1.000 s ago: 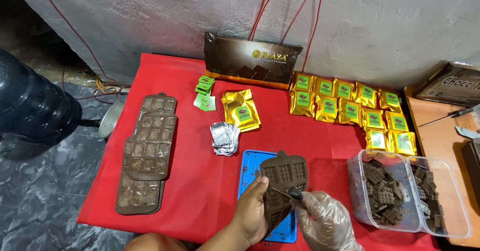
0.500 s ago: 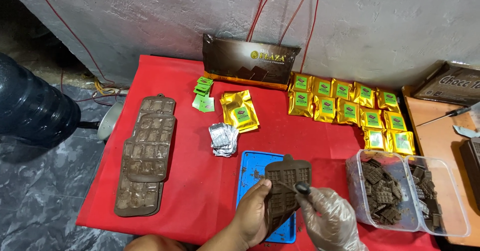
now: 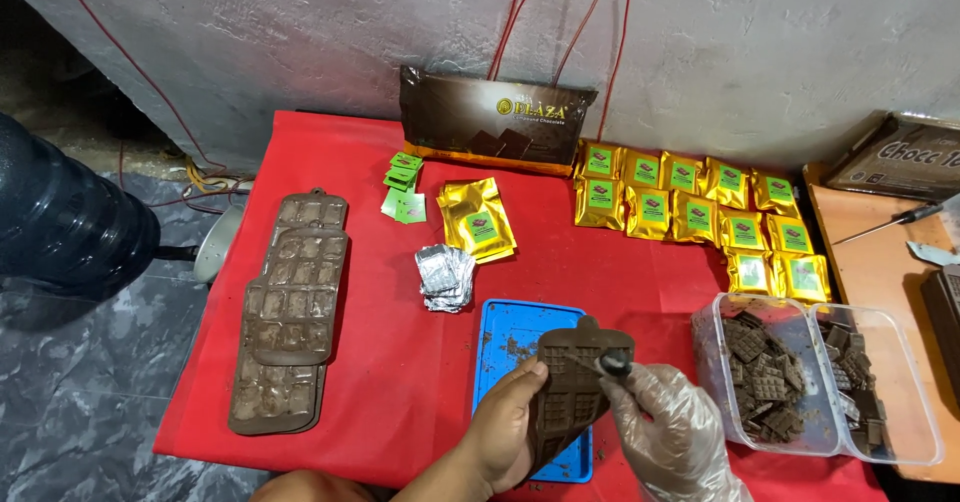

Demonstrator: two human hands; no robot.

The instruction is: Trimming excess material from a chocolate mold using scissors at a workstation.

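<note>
Left hand grips the chocolate mould's edge; gloved right hand pinches a scraper.

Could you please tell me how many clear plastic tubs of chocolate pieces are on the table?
2: one tub right of the blue tray, the other tub touching its right side.

Brown gridded silicone chocolate mould over a bright blue plastic tray. Red cloth-covered counter. Gold foil pouches with green square labels. Silver crinkled foil wrappers. Small green paper labels. Dark brown chocolate pieces in a clear plastic tub. Right hand in translucent whitish glove.
</note>
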